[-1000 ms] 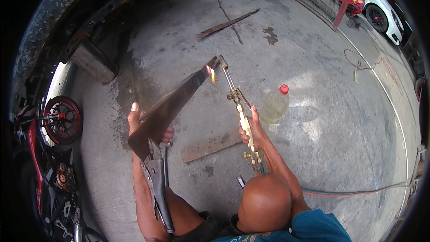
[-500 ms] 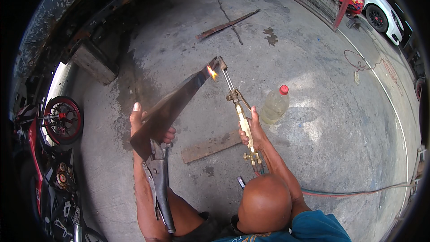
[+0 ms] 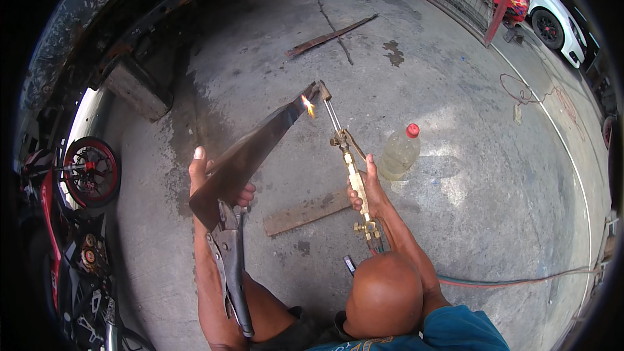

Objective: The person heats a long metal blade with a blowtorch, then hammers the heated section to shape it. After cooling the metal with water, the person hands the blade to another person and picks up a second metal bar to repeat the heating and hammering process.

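My left hand point(image 3: 197, 172) is closed around the near end of a long, dark bent metal plate point(image 3: 244, 153), thumb on one side and fingertips showing on the other. Locking pliers point(image 3: 229, 253) are clamped at that same end, their handles hanging over my left forearm. In my right hand point(image 3: 370, 188) is a brass cutting torch point(image 3: 353, 172), gripped by its handle. The torch's angled tip is close to the plate's far end, where a small orange flame point(image 3: 309, 106) burns. Whether tip and plate touch, I cannot tell.
A capped plastic bottle of liquid point(image 3: 400, 153) stands right of the torch. Hoses point(image 3: 507, 282) run off rightward. On the concrete lie a flat bar point(image 3: 305, 214) and two crossed metal strips point(image 3: 331, 36). A motorcycle point(image 3: 84, 240) stands left; a block point(image 3: 136, 88) is beyond it.
The flame has changed shape slightly and trails a little lower. Both hands, the plate and the torch hold almost the same place.
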`<action>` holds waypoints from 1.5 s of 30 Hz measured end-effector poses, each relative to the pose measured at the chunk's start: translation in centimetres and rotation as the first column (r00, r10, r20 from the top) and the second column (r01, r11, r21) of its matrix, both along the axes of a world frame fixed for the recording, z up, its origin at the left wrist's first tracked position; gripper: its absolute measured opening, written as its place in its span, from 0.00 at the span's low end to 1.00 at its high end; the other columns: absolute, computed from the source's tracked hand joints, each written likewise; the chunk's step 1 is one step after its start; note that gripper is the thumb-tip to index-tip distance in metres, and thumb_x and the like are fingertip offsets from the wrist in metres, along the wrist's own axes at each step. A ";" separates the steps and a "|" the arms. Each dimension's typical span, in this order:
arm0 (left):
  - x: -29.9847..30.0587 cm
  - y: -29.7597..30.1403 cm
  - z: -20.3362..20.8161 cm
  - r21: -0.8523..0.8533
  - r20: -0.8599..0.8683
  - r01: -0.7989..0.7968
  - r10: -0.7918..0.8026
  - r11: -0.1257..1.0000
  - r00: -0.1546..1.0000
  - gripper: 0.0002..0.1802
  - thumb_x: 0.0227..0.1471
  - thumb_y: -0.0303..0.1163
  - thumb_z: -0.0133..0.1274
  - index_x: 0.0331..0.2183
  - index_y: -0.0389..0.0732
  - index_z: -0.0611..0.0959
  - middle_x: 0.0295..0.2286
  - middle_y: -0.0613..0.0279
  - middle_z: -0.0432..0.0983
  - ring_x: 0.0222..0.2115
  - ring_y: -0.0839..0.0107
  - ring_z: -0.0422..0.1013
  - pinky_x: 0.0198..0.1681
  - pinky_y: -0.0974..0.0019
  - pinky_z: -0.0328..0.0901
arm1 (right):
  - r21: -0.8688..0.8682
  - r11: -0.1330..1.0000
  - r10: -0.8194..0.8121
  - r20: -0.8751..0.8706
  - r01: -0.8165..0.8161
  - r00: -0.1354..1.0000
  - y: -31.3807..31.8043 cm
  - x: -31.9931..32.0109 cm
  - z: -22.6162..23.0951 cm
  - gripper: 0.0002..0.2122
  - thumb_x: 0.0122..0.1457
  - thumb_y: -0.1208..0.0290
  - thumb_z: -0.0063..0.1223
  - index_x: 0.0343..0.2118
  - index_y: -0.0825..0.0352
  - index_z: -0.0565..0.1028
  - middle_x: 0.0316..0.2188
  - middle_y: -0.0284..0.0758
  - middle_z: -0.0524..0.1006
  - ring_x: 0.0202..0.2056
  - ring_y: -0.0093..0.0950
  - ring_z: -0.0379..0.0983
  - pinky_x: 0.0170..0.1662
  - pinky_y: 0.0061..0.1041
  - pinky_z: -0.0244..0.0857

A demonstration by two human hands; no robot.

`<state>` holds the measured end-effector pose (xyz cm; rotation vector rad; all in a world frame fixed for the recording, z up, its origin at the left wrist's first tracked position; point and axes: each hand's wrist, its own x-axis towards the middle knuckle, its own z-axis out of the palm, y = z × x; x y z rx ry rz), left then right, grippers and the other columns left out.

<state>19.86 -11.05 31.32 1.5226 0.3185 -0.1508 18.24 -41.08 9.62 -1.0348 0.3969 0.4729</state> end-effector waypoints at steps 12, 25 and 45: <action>0.3 0.6 -0.4 -0.015 -0.009 0.022 -0.022 1.000 1.000 0.54 0.57 0.75 0.31 0.42 0.26 0.81 0.19 0.46 0.77 0.15 0.65 0.74 0.18 0.67 0.70 | -0.005 1.000 0.006 0.008 -0.006 1.000 0.0 -0.6 0.6 0.43 0.53 0.15 0.16 0.32 0.60 0.65 0.13 0.24 0.62 0.11 0.17 0.54 0.15 0.20 0.51; -0.8 -0.5 0.3 -0.025 0.008 0.005 -0.005 1.000 1.000 0.53 0.56 0.75 0.36 0.42 0.27 0.81 0.18 0.48 0.76 0.16 0.66 0.74 0.19 0.67 0.69 | -0.024 0.999 0.024 0.056 -0.023 0.998 -0.1 0.4 1.0 0.43 0.51 0.14 0.19 0.32 0.59 0.65 0.16 0.23 0.61 0.13 0.16 0.54 0.18 0.21 0.51; -1.1 -1.5 0.7 0.043 0.025 0.005 -0.006 0.999 1.000 0.52 0.58 0.73 0.35 0.41 0.27 0.82 0.18 0.49 0.77 0.16 0.66 0.74 0.20 0.67 0.69 | -0.044 0.999 -0.009 0.001 0.009 1.000 -0.3 0.7 -0.2 0.43 0.52 0.15 0.19 0.33 0.60 0.64 0.14 0.24 0.62 0.11 0.16 0.56 0.15 0.19 0.53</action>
